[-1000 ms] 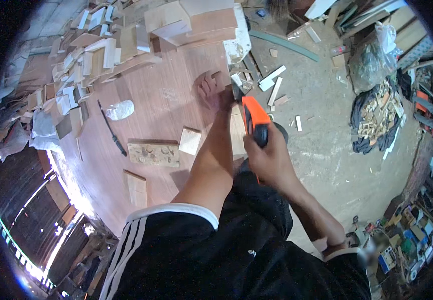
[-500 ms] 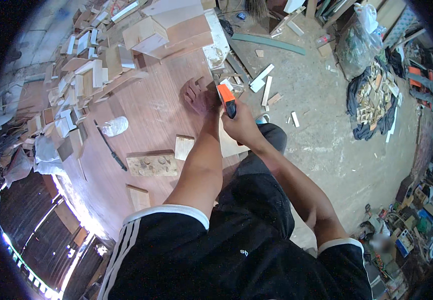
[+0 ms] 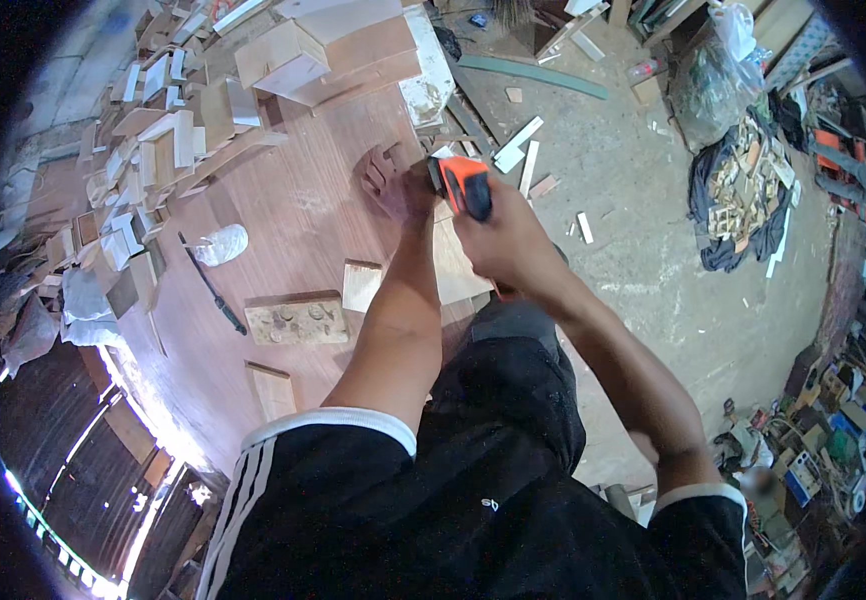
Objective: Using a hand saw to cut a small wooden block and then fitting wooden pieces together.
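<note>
The orange-and-black tool point(image 3: 468, 187) is at the tabletop's point(image 3: 298, 230) right edge, its handle wrapped in the closed right hand point(image 3: 501, 238). Just beside it, the left hand point(image 3: 389, 185) lies over the tabletop, fingers partly spread; whether it grips anything is unclear. Compared with half a second earlier, the tool's handle sits slightly farther from the left hand.
</note>
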`<action>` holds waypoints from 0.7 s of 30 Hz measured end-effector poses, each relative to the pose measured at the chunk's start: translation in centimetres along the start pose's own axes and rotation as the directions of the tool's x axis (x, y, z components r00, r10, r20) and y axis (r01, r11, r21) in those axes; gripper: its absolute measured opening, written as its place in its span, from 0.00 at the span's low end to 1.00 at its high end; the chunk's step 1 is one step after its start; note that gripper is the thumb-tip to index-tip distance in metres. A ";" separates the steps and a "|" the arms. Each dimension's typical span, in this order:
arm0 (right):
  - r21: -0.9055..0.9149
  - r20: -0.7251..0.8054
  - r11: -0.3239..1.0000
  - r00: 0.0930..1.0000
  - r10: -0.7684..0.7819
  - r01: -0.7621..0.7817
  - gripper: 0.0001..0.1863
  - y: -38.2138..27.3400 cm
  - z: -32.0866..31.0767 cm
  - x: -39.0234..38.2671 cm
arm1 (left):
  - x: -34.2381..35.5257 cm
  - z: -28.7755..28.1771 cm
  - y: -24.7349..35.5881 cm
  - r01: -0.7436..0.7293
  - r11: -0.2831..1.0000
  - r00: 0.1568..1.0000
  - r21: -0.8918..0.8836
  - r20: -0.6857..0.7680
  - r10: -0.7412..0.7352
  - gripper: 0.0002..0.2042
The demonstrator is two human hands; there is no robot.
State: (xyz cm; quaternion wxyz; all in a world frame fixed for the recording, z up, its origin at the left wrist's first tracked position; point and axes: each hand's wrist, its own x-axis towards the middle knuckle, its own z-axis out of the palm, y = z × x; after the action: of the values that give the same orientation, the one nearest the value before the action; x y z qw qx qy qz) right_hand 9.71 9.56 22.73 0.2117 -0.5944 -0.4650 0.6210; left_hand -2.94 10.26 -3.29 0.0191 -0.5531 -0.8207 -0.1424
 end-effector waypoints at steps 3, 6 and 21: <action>0.050 0.068 0.991 0.990 0.120 -0.124 0.09 0.8 1.1 4.0 | -0.2 1.9 -1.6 0.062 0.994 0.993 0.087 0.095 -0.070 0.37; 0.053 0.076 0.984 0.983 0.165 -0.170 0.06 4.4 1.4 8.4 | 0.0 0.4 0.0 0.120 0.991 0.964 -0.058 0.246 -0.103 0.40; -0.026 -0.029 0.990 0.990 0.138 -0.138 0.07 6.0 2.3 12.4 | 1.4 -0.7 0.5 0.056 0.998 0.950 0.025 0.306 -0.061 0.36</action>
State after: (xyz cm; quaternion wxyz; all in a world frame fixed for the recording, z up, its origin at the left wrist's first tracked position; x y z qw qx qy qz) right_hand 6.76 16.01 10.72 0.1661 -0.6364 -0.4286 0.6195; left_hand -3.14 11.50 -2.25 -0.1082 -0.5436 -0.8309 -0.0488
